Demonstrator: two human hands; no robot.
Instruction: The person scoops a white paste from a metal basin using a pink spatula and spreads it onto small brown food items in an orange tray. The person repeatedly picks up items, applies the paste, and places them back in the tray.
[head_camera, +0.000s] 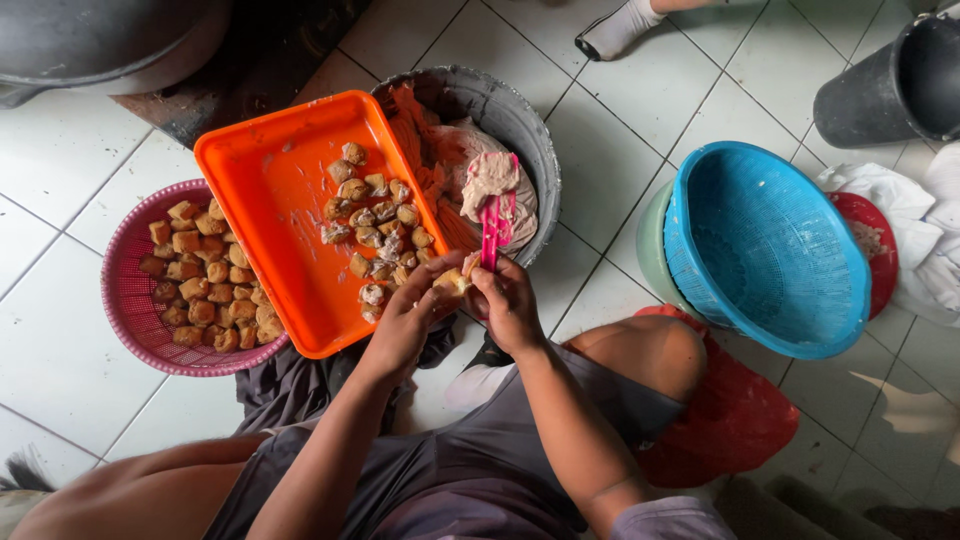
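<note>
Seen from above, seated on a white tiled floor (640, 110) with bare knees spread. Left hand (408, 318) curled around a single tofu puff (452, 281), fingers closed on it from below and from the left, the puff sitting at the fingertips just above the thumb, right at the near corner of the orange tray (262, 180). Right hand (508, 303) closed in a fist on the handle of a pink spoon (491, 232), the spoon standing nearly upright out of the top of the fist with a lump of pale paste (488, 180) heaped on its upper end. Puff and spoon handle just beside each other, the two hands touching or very nearly so. Behind the spoon, a grey bucket (520, 115) lined with a thin plastic bag and holding more of the same paste. On the orange tray, tilted across the bucket's rim and a pink basket (125, 290), a cluster of filled puffs (375, 225) gathered towards its right half, the left half bare. In the pink basket, a heap of plain brown puffs (205, 280), well apart from both hands. To the right, a blue colander (765, 250) nested in a pale green bowl, a red plate (875, 250) behind it, a black bucket (895, 85) at the upper right corner. At the top edge, another person's socked foot (615, 30).
</note>
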